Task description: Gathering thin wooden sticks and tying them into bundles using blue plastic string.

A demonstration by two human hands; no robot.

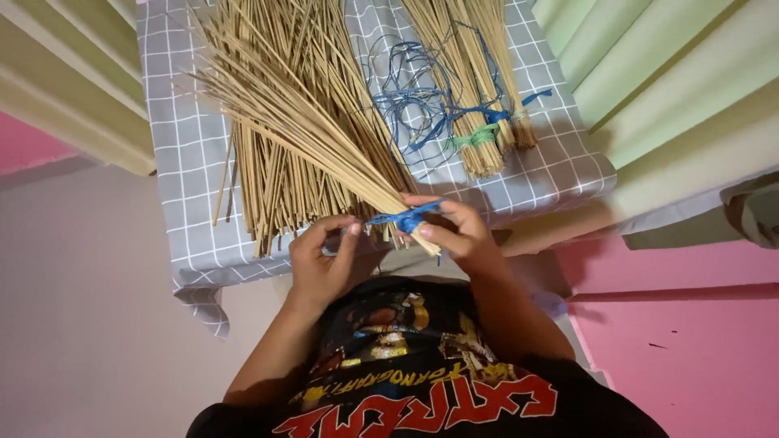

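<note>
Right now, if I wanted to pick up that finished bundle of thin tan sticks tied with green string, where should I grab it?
Probably at the green string wrapping the finished bundle of thin tan sticks, coming from its near cut end: there the sticks are cinched tight, while farther up they fan loose.

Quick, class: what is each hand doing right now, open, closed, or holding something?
Left hand: closed, pinching the blue string.
Right hand: closed on the stick bundle at its tied end.

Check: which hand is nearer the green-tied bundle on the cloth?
Right. The right hand is below the green-tied bundle, pinching blue string on the bundle of sticks. The left hand sits farther left.
</note>
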